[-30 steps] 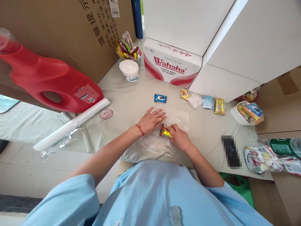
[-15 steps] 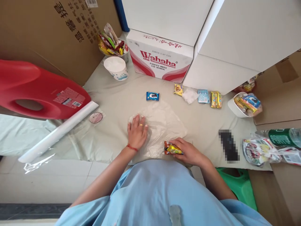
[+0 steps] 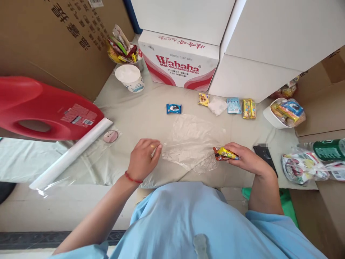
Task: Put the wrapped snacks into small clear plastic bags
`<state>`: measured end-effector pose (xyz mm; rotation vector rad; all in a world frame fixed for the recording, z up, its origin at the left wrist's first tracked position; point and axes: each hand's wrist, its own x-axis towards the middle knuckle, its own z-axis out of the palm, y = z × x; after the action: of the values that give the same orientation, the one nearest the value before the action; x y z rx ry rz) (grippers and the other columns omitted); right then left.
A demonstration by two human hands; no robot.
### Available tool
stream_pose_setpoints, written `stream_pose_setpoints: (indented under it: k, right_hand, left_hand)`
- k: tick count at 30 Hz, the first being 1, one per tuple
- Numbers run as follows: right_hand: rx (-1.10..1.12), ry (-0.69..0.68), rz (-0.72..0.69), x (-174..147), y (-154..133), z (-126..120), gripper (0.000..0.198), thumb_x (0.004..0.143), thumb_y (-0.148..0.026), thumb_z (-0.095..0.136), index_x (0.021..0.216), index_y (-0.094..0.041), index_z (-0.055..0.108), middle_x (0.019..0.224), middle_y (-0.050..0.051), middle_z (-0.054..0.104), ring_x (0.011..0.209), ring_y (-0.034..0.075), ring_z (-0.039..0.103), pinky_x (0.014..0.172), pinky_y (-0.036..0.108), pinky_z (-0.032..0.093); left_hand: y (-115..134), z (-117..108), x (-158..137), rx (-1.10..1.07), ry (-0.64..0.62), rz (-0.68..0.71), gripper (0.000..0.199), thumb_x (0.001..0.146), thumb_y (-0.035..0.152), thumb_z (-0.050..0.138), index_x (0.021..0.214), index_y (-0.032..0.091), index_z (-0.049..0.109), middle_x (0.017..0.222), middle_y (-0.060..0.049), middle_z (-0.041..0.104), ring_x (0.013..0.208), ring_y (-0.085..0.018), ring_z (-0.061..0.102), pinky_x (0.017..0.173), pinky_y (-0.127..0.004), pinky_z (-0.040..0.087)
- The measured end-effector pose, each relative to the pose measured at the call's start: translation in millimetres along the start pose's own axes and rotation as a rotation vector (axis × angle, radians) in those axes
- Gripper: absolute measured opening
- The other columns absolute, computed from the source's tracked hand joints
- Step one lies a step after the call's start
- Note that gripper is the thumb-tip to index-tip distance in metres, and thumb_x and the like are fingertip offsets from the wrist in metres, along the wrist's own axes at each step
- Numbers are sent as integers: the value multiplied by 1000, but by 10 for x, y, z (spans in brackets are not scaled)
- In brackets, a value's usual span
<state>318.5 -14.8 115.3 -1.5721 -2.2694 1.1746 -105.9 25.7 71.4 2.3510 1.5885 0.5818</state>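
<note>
Your right hand (image 3: 245, 157) is gripping a yellow packet (image 3: 228, 153) together with a reddish-brown packet (image 3: 217, 154), fingers closed around their right end while the other end is poking out to the left. Both are sitting over the right edge of the thin clear plastic sheet (image 3: 188, 138), which is lying crinkled on the cloth-covered table (image 3: 145, 122) in front of you. Whether they're touching it, I can't tell.

Your left hand (image 3: 143, 158) is curling at the sheet's left edge, thumb and fingers close together. Can't tell if you're actually pinching any film there, it's too see-through.

Just past the sheet's far edge a blue packet (image 3: 174, 108) is lying flat. To the right of that you're getting a row: small yellow packet (image 3: 204, 99), white packet (image 3: 217, 105), light blue packet (image 3: 233, 105), then a pair of yellow packs (image 3: 249, 109) lying side by side. A white tub (image 3: 271, 118) full of snacks is standing at the end of the row.

Over on the left, a white roll (image 3: 72, 153) is lying alongside the big red jug (image 3: 58, 111), with a pink disc (image 3: 110, 136) near it. At the back, a paper cup (image 3: 133, 82) is standing near the Wahaha box (image 3: 178, 73).
</note>
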Motion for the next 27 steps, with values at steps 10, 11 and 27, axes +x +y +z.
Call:
stream_pose_setpoints:
  k: [10, 11, 27]
  right_hand:
    - [-68, 136, -33, -52, -213, 27, 36, 95, -30, 65, 131, -27, 66, 128, 11, 68, 116, 27, 69, 100, 41, 56]
    - [-78, 147, -35, -47, -208, 21, 35, 96, -30, 65, 131, -27, 66, 128, 11, 68, 115, 27, 69, 99, 41, 56]
    - [-283, -24, -233, 1330, -506, 749, 48, 95, -27, 69, 142, -30, 59, 150, 9, 55, 116, 24, 68, 89, 34, 57]
  left_hand:
    - [118, 831, 548, 114, -346, 129, 58, 107, 47, 35, 160, 27, 44, 174, -11, 31, 161, -33, 27, 126, -75, 6]
    - [101, 846, 434, 134, -328, 92, 59, 107, 49, 33, 162, 28, 41, 175, -10, 28, 162, -33, 25, 126, -76, 3]
    - [127, 735, -13, 212, -256, -148, 58, 109, 47, 26, 165, 34, 32, 175, -7, 25, 162, -33, 26, 124, -79, 6]
